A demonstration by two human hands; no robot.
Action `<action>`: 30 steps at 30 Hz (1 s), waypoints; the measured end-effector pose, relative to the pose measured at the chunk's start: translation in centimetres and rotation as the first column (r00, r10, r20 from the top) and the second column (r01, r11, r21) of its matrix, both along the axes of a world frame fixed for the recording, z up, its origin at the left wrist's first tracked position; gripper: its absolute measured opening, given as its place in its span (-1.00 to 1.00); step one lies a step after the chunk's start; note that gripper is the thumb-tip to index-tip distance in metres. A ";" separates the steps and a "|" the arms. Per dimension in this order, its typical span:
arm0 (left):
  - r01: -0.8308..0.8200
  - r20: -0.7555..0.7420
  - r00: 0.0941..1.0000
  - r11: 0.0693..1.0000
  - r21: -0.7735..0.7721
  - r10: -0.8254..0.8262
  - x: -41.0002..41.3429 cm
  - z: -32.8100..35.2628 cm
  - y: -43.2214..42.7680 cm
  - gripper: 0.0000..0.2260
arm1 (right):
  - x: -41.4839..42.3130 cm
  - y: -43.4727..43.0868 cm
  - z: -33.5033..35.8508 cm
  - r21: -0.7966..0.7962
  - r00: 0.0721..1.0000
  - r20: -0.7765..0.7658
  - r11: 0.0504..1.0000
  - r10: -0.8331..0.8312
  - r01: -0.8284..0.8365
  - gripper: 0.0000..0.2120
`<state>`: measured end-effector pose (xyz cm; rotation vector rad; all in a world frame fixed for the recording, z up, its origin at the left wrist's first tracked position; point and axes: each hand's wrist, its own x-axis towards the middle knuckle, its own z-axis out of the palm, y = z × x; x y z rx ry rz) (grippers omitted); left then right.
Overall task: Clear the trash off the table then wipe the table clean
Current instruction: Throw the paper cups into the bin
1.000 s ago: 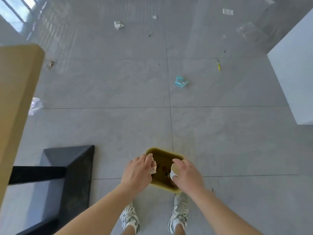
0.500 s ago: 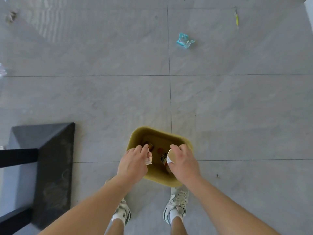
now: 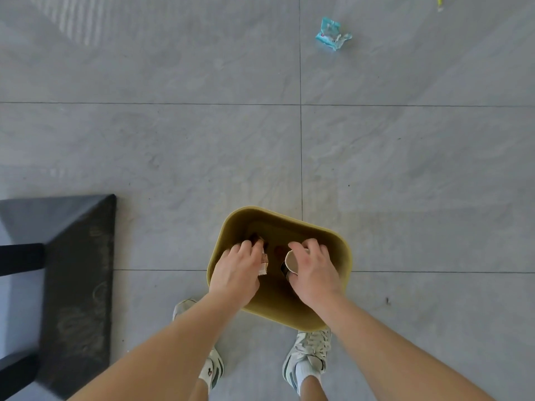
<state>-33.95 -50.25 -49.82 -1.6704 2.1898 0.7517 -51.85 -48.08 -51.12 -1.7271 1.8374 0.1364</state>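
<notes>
An olive-yellow trash bin (image 3: 333, 235) stands on the grey tiled floor right in front of my feet. Both hands hover over its opening. My left hand (image 3: 236, 270) is closed around a crumpled brownish wrapper (image 3: 264, 263) that sticks out past the fingers. My right hand (image 3: 314, 272) grips a small paper cup (image 3: 291, 261), its open mouth turned to the left. Dark bits of trash (image 3: 279, 250) lie at the bottom of the bin, partly hidden by my hands.
A black table base (image 3: 78, 273) with dark legs fills the lower left. A crumpled teal wrapper (image 3: 333, 34) lies on the floor at the upper right, and a yellow stick (image 3: 439, 2) at the top right edge. My white sneakers (image 3: 308, 354) stand just behind the bin.
The view has tilted down and moved closer to the bin; the wooden tabletop and white block have left the frame. Both hands have stayed over the bin, still holding the wrapper and the cup.
</notes>
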 end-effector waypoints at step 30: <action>-0.042 0.086 0.995 0.994 -0.104 0.051 3.6 19.0 -0.2 -0.24 | 1.2 -3.2 19.1 0.036 0.991 -0.044 0.992 0.125 -0.123 -0.38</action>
